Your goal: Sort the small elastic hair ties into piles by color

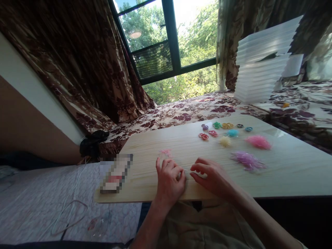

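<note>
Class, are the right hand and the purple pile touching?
Apart: the head view shows bare tabletop between the right hand and the purple pile.

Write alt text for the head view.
A person's left hand and right hand nearly meet over a pale wood-grain tabletop; what lies between them is too fine to identify. Beyond are a small pink pile and, rightward, coloured rings, a pink bundle and a purple bundle, with a curtained window behind.

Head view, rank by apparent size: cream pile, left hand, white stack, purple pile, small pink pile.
Largest to smallest:
1. White stack
2. Left hand
3. Purple pile
4. Cream pile, small pink pile: look alike, unranked
</note>
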### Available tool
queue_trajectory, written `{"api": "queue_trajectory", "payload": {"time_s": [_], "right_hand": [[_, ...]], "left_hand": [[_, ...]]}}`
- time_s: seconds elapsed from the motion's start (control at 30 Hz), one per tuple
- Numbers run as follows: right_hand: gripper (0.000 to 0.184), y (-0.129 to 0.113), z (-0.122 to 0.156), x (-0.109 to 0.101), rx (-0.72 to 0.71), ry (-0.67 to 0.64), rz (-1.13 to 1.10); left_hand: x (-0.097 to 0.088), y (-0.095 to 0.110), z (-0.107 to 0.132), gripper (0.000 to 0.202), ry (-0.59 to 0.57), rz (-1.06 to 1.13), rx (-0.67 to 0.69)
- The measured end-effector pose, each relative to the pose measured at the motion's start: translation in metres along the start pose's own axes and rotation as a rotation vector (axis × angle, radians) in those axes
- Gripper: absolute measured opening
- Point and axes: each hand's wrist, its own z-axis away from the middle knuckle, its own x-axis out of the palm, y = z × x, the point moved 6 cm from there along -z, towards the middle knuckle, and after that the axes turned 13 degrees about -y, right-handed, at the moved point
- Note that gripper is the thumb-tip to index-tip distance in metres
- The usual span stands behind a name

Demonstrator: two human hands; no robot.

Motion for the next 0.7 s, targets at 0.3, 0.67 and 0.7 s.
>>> {"api": "queue_trajectory", "payload": {"time_s": [0.3,0.67,0.7], "right_hand": [[0.022,-0.004,0.0,-0.005,-0.011,0.042,0.038],[0.028,0.043,0.103,-0.088,0.393,0.274,0.328],[0.028,0.05,0.111,-0.096,0.432,0.284,0.361]], "left_hand": [[0.0,-0.001,0.001,0.015,0.026,0.044,0.027],[0.009,-0.01,0.005,0.017,0.049,-0.053,0.016],[0.01,-0.011,0.005,0.017,0.046,-0.056,0.02]]}}
